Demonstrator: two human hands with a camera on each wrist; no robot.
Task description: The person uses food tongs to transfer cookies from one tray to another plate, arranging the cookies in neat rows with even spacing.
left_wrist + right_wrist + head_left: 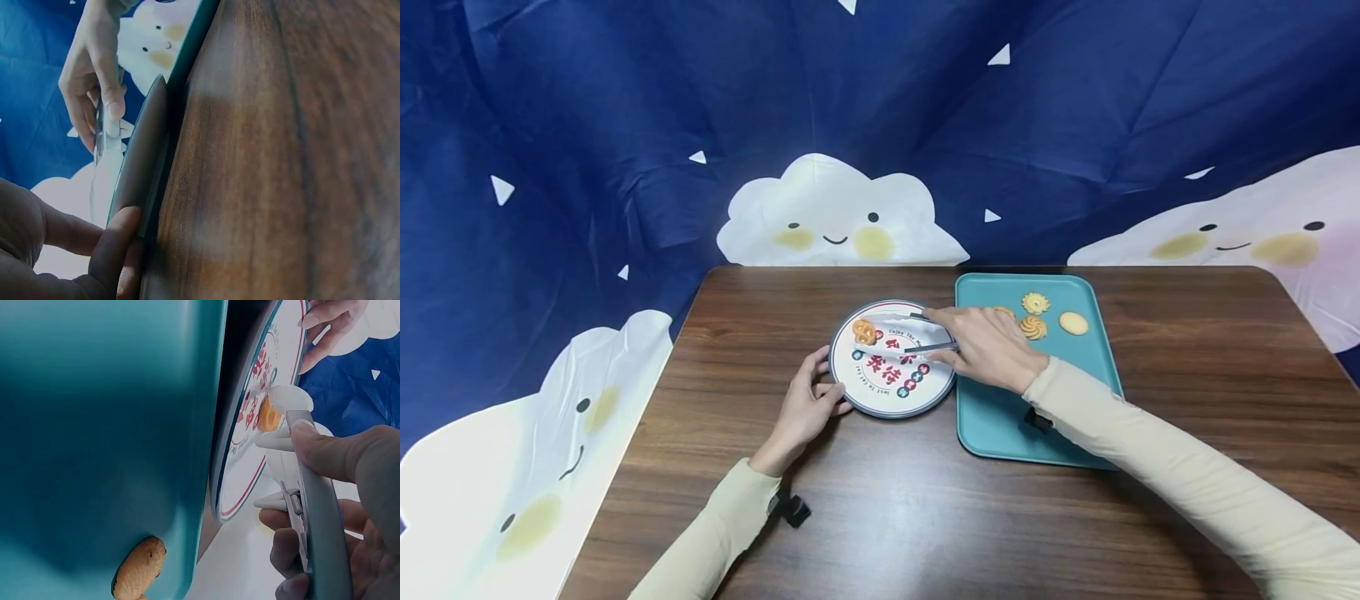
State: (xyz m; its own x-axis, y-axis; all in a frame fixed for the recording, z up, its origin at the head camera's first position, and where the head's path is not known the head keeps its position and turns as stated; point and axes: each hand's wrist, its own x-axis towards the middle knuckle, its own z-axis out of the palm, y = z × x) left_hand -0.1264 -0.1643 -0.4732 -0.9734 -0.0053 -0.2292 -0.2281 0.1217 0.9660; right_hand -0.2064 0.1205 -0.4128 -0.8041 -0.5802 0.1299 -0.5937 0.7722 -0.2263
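Tongs [931,347] sit in the right grip [988,346], thumb and fingers wrapped round the handles, their two arms spread and pointing left over a plate [891,406]. The left grip [805,406] pinches that plate's left rim between thumb and fingers. Between the tongs' tips is a pretzel cookie [864,332], beyond and right of the left grip; whether the tips press it cannot be told. Under the right grip spreads a tray [1000,427], its left edge just beside the plate's right rim, its far edge near the back edge of the counter [925,517]. Wood runs from the left grip toward the person and out to the counter's left edge. Beyond and right of the right grip, the tray carries a flower-shaped cookie [1035,302], a swirl cookie [1033,327] and an oval cookie [1073,323]; another cookie [1004,311] is mostly hidden by the knuckles. The right sleeve [1180,458] covers the tray's near right corner, and the tongs' pale tips are hard to make out against the white plate.
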